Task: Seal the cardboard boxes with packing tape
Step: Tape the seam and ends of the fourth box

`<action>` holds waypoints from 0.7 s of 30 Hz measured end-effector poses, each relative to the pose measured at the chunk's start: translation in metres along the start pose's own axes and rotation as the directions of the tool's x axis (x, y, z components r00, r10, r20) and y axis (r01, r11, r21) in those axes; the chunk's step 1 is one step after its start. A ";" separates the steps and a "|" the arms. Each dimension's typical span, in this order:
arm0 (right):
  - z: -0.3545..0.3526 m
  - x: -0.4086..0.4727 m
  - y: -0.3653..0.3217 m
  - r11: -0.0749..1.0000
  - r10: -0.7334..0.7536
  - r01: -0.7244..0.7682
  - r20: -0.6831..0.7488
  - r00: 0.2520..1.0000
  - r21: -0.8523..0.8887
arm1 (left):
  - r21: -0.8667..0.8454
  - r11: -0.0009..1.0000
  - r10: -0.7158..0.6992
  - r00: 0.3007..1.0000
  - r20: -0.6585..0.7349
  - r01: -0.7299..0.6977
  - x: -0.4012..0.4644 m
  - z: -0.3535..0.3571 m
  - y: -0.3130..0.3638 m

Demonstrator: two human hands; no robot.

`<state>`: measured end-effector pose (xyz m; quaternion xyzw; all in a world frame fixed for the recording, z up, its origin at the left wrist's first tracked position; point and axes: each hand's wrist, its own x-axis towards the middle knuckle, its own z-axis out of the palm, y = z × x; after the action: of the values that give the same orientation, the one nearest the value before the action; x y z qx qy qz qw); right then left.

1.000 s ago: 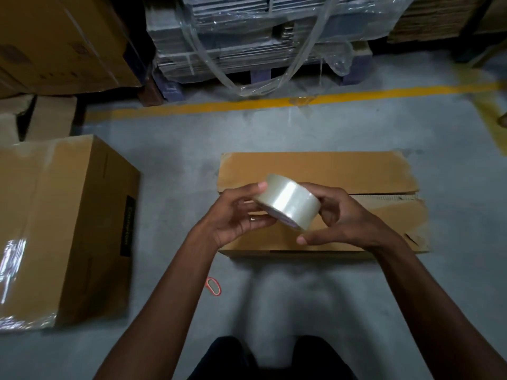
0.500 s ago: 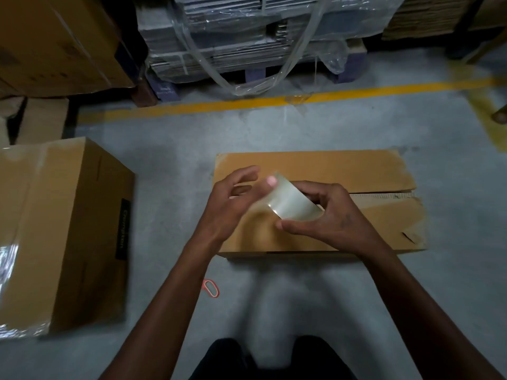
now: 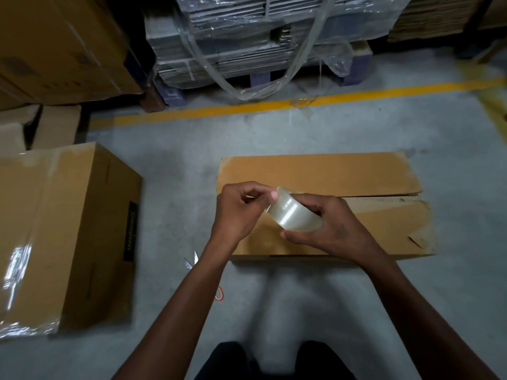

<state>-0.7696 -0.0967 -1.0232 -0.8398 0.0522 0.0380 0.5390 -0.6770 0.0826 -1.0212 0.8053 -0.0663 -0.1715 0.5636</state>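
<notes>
A roll of clear packing tape is held above a low cardboard box on the floor. The box's two top flaps meet along an open seam on the right. My right hand grips the roll from the right and below. The fingertips of my left hand pinch at the roll's upper left edge, thumb on the tape surface. A second, taller cardboard box stands at the left, with shiny clear tape over its near corner.
Scissors with a red handle lie on the grey floor under my left forearm. A yellow floor line runs across behind the box. Beyond it stand a pallet of plastic-wrapped flat cardboard and big cartons at far left.
The roll has turned in my hands and sunk slightly toward the box. My left fingers moved from the roll's left side to pinch at its top edge.
</notes>
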 end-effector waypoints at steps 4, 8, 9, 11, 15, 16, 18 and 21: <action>0.009 -0.011 0.015 0.995 0.071 -0.070 0.009 0.997 -0.067 | 0.037 0.999 0.002 1.000 -0.016 -0.001 -0.010 0.014 -0.017; 0.023 -0.022 0.043 0.984 -0.006 0.024 0.101 0.995 -0.176 | 0.046 0.997 -0.064 0.993 -0.101 0.069 -0.022 0.022 -0.040; 0.024 -0.020 0.046 0.988 -0.015 0.031 0.107 0.994 -0.150 | 0.050 0.994 -0.090 0.987 -0.130 0.098 -0.023 0.022 -0.042; 0.024 -0.011 0.048 0.990 -0.042 0.057 0.115 0.992 -0.128 | 0.035 0.987 -0.148 0.971 -0.189 0.157 -0.026 0.023 -0.042; 0.020 0.019 0.047 0.936 -0.176 0.224 0.192 0.966 -0.272 | -0.147 0.958 -0.279 0.913 -0.299 0.244 -0.022 0.013 -0.047; 0.020 0.027 0.048 0.909 -0.215 0.272 0.204 0.955 -0.315 | -0.180 0.953 -0.288 0.908 -0.306 0.242 -0.019 0.010 -0.050; 0.021 0.041 0.049 0.868 -0.247 0.313 0.212 0.946 -0.385 | -0.234 0.945 -0.294 0.903 -0.314 0.227 -0.012 0.005 -0.056; 0.029 0.053 0.047 0.851 -0.215 0.292 0.219 0.952 -0.436 | -0.338 0.916 -0.332 0.881 -0.337 0.216 0.002 -0.003 -0.066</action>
<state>-0.7230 -0.0926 -1.0843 -0.9375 -0.1138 0.0458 0.3258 -0.6798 0.1079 -1.0817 0.7327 0.1880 -0.0956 0.6470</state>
